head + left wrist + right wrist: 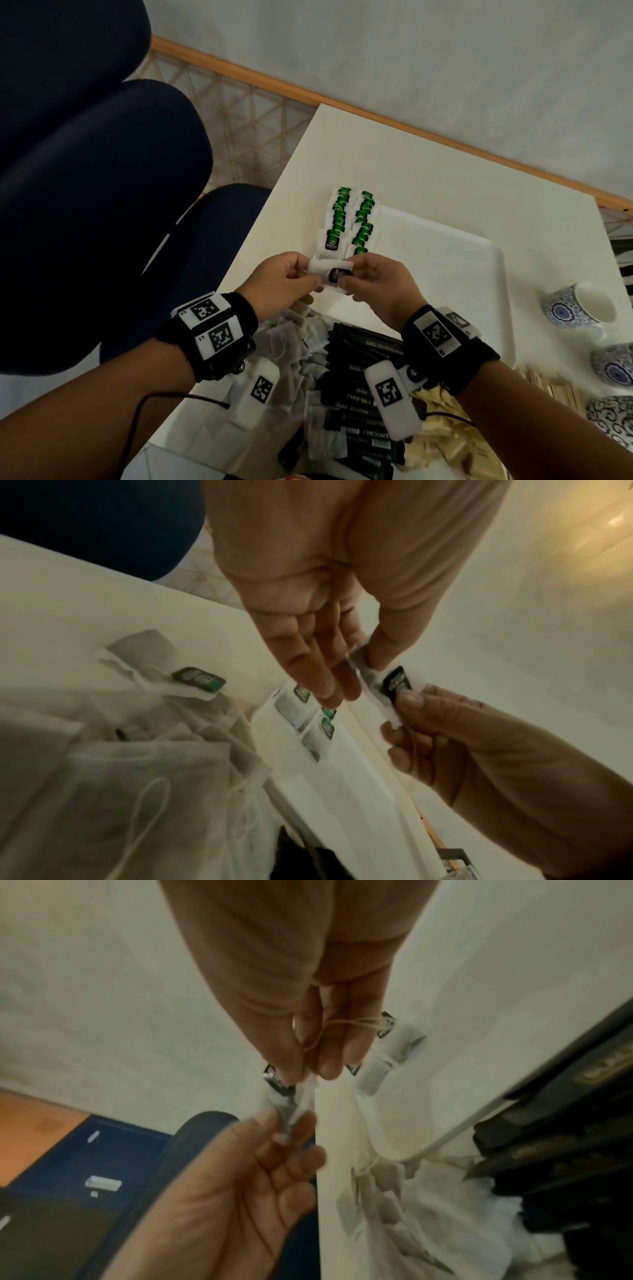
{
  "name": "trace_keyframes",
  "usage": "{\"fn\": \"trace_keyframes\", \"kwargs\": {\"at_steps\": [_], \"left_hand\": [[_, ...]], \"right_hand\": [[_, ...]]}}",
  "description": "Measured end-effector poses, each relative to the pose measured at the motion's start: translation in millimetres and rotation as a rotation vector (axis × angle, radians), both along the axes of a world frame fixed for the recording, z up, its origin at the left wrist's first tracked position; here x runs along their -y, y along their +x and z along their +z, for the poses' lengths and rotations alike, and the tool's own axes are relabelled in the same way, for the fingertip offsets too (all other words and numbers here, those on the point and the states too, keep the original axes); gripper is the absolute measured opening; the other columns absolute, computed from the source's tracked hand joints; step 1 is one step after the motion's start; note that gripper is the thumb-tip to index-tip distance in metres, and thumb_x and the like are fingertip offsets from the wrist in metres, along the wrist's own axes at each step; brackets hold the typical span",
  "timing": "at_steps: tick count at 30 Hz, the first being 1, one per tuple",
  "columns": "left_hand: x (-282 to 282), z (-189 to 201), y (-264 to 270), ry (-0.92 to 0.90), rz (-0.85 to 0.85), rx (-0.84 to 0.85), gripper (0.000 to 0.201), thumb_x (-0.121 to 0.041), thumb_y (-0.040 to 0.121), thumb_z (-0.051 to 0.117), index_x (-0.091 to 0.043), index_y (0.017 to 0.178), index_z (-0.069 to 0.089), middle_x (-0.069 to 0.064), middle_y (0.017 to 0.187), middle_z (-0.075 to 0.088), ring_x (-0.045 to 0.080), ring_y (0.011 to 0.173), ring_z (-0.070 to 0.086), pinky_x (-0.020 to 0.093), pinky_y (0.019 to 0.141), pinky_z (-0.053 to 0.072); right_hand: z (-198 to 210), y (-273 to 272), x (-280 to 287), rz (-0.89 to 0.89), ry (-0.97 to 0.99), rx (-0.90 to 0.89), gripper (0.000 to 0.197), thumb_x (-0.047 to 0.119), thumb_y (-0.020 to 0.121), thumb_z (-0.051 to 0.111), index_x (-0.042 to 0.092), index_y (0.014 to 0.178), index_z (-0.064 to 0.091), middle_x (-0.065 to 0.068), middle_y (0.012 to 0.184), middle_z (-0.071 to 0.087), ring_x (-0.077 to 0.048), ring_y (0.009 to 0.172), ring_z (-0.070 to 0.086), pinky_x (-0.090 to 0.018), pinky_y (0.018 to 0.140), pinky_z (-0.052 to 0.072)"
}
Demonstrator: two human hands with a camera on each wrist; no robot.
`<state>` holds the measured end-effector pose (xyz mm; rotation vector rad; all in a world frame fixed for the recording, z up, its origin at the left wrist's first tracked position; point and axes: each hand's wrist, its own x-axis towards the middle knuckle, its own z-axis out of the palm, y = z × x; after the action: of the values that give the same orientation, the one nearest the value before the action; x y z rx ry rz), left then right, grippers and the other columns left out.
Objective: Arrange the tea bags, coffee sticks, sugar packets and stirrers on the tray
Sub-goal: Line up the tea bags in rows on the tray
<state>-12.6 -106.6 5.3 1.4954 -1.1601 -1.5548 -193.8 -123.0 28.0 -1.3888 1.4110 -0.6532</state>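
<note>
Both hands hold one white tea bag (329, 270) with a dark tag above the near left corner of the white tray (445, 260). My left hand (287, 284) pinches its left end between thumb and fingers; my right hand (373, 284) pinches the right end and the tag (397, 681). The bag's string loops over the right fingers (329, 1031). Two rows of green-tagged tea bags (349, 222) lie along the tray's left edge. Loose tea bags (291, 342), black coffee sticks (359, 383) and wooden stirrers (555, 387) lie on the table nearer me.
Three blue-patterned cups (579, 308) stand at the table's right edge. Crumpled beige packets (442, 425) lie right of the coffee sticks. A dark blue chair (85, 205) stands left of the white table (445, 164), whose left edge runs just beside my left hand.
</note>
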Motion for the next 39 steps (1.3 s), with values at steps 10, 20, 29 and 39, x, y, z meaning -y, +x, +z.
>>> {"fn": "trace_keyframes", "kwargs": {"at_steps": [10,20,29,39], "left_hand": [[-24.0,-16.8,26.5,-0.058,-0.150,0.451,0.023,-0.020,0.084,0.068,-0.029,0.104,0.059,-0.008,0.094,0.058,0.002,0.073,0.052,0.016,0.066,0.042],[-64.6,-23.5,67.1,0.041,-0.307,0.927,0.053,-0.040,0.078,0.071,-0.030,0.123,0.046,-0.010,0.119,0.040,0.011,0.111,0.045,0.031,0.089,0.047],[-69.9,-30.8,73.5,0.104,-0.323,0.980,0.017,-0.039,0.084,0.065,-0.030,0.086,0.051,-0.010,0.096,0.040,0.010,0.087,0.046,0.025,0.072,0.038],[-66.6,-25.5,78.8,-0.002,-0.033,0.519,0.009,-0.021,0.084,0.070,-0.026,0.078,0.065,-0.010,0.080,0.066,0.005,0.076,0.061,0.017,0.067,0.046]], "right_hand": [[9.8,-13.2,13.7,0.288,-0.343,-0.591,0.020,0.018,0.092,0.057,0.023,0.102,0.073,0.006,0.094,0.062,-0.010,0.079,0.055,-0.019,0.072,0.038],[-7.5,-22.6,13.6,0.231,-0.219,-0.708,0.011,0.030,0.090,0.059,0.031,0.094,0.069,0.011,0.095,0.065,-0.010,0.085,0.056,-0.027,0.071,0.044],[-15.1,-16.5,22.6,0.236,-0.217,-0.705,0.011,0.031,0.089,0.059,0.036,0.091,0.069,0.016,0.094,0.058,-0.007,0.086,0.053,-0.026,0.071,0.040],[-21.3,8.1,55.0,0.245,-0.188,-0.610,0.015,0.026,0.089,0.060,0.028,0.099,0.071,0.007,0.088,0.069,-0.008,0.080,0.060,-0.023,0.071,0.046]]}}
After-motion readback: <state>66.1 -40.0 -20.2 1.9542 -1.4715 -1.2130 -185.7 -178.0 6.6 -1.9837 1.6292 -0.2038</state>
